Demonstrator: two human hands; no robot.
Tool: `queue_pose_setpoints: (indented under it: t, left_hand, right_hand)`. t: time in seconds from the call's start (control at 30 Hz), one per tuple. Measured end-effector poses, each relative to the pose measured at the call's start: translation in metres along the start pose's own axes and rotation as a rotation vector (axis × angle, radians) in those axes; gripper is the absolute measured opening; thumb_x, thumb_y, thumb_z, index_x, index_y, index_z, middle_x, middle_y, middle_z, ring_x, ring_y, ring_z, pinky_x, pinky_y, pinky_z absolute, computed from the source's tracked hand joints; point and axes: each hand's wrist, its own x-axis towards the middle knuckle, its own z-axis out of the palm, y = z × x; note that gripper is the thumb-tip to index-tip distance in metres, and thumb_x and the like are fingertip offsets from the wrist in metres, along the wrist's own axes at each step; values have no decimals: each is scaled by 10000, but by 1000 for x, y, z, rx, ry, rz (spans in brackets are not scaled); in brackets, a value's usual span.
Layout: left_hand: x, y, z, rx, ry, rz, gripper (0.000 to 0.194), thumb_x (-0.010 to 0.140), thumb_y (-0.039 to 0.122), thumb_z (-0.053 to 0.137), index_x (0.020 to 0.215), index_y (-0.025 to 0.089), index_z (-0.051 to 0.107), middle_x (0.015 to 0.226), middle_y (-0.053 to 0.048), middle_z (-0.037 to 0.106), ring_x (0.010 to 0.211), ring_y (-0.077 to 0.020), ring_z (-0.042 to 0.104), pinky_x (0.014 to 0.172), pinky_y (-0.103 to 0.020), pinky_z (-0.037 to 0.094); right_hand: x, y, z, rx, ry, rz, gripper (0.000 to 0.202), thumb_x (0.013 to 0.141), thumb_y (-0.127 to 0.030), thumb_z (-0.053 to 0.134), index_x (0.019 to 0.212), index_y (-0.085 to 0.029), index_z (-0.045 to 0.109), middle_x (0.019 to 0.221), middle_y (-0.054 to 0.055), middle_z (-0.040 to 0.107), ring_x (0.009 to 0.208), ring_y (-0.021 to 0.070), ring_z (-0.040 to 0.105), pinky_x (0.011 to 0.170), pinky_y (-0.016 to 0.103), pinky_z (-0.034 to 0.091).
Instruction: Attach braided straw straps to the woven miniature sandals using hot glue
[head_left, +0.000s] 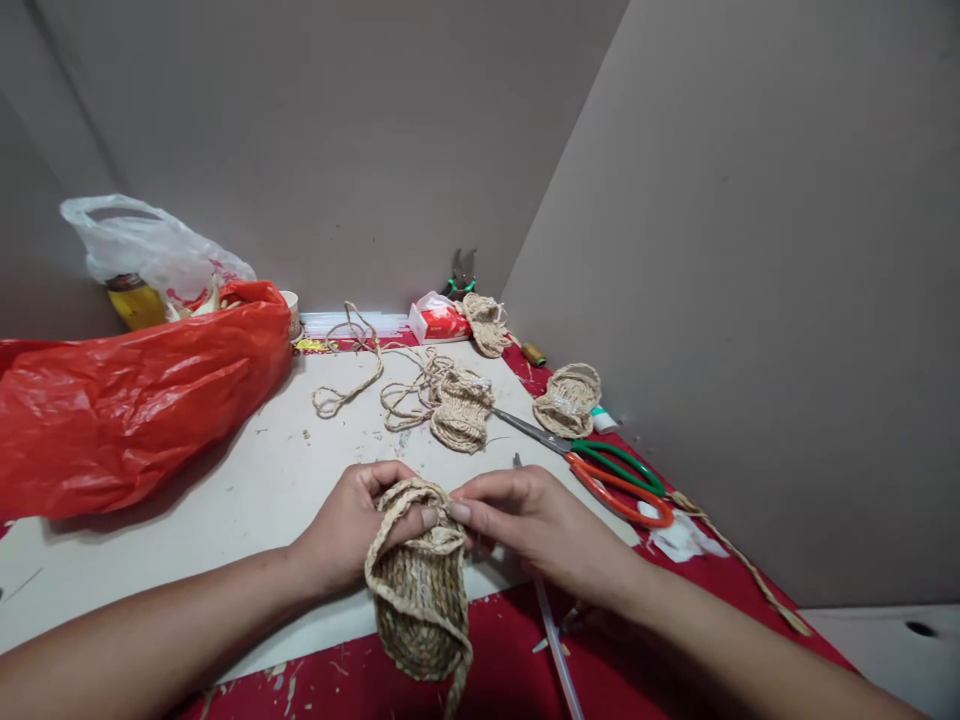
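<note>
A small woven straw slipper (420, 610) with a braided cord along its rim is held over the table's front edge. My left hand (349, 520) grips its upper left side, thumb pressed into the opening. My right hand (517, 515) pinches the rim at the upper right with thumb and forefinger; its other fingers are partly hidden. One end of the cord hangs below the slipper. Just beyond my hands lies another woven straw piece (461, 410) with loose cord (409, 385). Scissors (615, 470) with one green and one orange handle lie right of it.
A red plastic bag (142, 400) fills the left side. Farther back are a tissue pack (441, 318), pliers (463, 272) and clear sticks (352, 324). More woven pieces (570, 400) lie near the right wall. A translucent rod (556, 650) lies below my right hand.
</note>
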Motion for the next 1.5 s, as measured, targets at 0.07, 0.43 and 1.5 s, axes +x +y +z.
queue_pose_setpoints:
  t: [0.07,0.43,1.5]
  left_hand:
    - [1,-1,-1,30,-4,0,308,651,331,792,747,120,589,660,-8,634,578,-100,542,564,-219,432]
    - [4,2,-3,-23,19,9,334,648,362,792,736,117,582,637,1,621,555,-89,528,558,-212,424]
    - [0,11,-2,-280,-93,-151,315,646,229,813,810,135,561,685,5,638,572,-73,561,561,-185,422]
  right_hand:
    - [2,3,4,9,7,6,326,720,-441,712,704,-115,701,561,1,590,525,92,478,530,213,384]
    - [6,11,3,104,-34,10,409,758,-528,655,744,-120,674,620,23,642,535,105,573,577,240,454]
    - [-9,21,36,-174,142,-199,49,839,-201,479,791,-190,476,663,-52,407,601,107,359,547,229,301]
